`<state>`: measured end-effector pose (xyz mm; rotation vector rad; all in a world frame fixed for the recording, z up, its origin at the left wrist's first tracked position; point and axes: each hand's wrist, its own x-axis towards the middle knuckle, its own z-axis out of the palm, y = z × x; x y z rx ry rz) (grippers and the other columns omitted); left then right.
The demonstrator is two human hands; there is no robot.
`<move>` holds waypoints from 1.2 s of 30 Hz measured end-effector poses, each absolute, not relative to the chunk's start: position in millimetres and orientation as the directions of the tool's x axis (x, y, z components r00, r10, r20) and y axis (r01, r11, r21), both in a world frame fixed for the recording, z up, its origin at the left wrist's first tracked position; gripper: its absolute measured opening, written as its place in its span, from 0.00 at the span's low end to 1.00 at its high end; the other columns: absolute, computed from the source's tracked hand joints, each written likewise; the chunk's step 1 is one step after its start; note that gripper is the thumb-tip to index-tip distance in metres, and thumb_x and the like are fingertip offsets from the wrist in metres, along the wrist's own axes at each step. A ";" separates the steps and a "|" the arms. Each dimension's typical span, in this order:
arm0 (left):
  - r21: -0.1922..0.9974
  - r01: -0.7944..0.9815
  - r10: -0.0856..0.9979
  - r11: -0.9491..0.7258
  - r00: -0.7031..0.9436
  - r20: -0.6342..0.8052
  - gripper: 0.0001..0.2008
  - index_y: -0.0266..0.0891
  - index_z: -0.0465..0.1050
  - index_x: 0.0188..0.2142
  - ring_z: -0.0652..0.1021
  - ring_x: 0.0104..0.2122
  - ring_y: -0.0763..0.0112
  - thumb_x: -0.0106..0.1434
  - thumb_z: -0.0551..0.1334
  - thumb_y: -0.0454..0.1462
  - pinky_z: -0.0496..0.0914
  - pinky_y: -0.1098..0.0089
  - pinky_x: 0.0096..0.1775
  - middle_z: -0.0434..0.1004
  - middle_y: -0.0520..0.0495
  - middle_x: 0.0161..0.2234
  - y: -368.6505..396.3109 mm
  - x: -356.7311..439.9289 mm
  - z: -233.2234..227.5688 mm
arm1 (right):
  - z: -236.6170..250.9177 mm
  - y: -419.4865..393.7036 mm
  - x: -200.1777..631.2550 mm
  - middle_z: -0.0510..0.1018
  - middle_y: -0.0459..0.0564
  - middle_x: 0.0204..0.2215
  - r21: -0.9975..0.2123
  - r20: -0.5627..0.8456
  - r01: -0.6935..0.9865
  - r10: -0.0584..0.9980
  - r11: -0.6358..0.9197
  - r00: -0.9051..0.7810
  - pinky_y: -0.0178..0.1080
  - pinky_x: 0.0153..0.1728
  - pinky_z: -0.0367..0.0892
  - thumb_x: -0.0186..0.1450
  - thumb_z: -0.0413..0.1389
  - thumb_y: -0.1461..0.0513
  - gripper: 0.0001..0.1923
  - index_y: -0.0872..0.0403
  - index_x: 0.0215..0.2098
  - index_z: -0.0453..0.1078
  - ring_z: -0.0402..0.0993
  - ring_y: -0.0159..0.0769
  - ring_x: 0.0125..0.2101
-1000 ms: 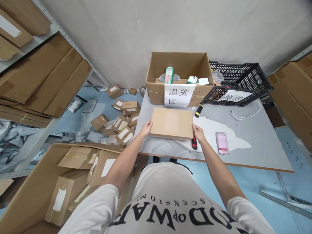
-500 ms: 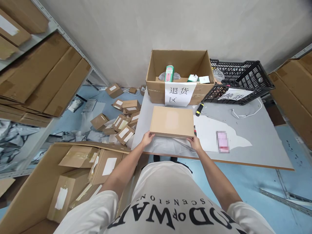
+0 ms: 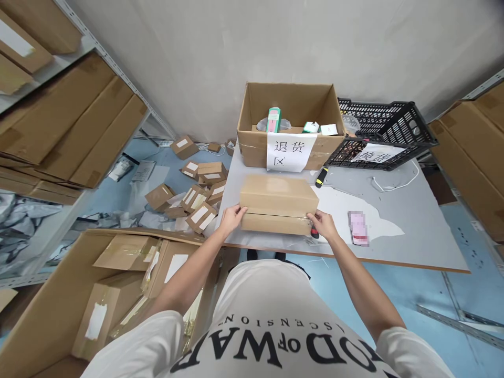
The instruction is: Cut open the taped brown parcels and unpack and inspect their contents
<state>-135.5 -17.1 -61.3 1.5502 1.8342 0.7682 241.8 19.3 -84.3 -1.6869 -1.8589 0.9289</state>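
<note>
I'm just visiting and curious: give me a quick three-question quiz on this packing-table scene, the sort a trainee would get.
1. True or false: both hands grip the flat brown parcel at its near corners.
2. What stands right behind the parcel on the table? A) an open carton with a paper sign B) a metal bucket C) a computer screen
3. What colour is the crate beside the open carton?

Key
1. True: the left hand holds the near left corner and the right hand the near right corner, with the front edge tipped up.
2. A.
3. Black, with a paper sign on its front.
</note>
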 end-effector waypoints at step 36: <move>0.393 0.852 0.938 0.346 -0.312 -0.149 0.26 0.40 0.79 0.38 0.77 0.38 0.58 0.64 0.49 0.53 0.63 0.68 0.35 0.80 0.39 0.35 52.7 -123.4 -47.2 | -89.3 88.3 243.3 0.80 0.54 0.32 -0.727 -0.257 0.636 0.962 -0.258 0.096 0.35 0.35 0.65 0.65 0.40 0.44 0.31 0.57 0.35 0.75 0.76 0.36 0.30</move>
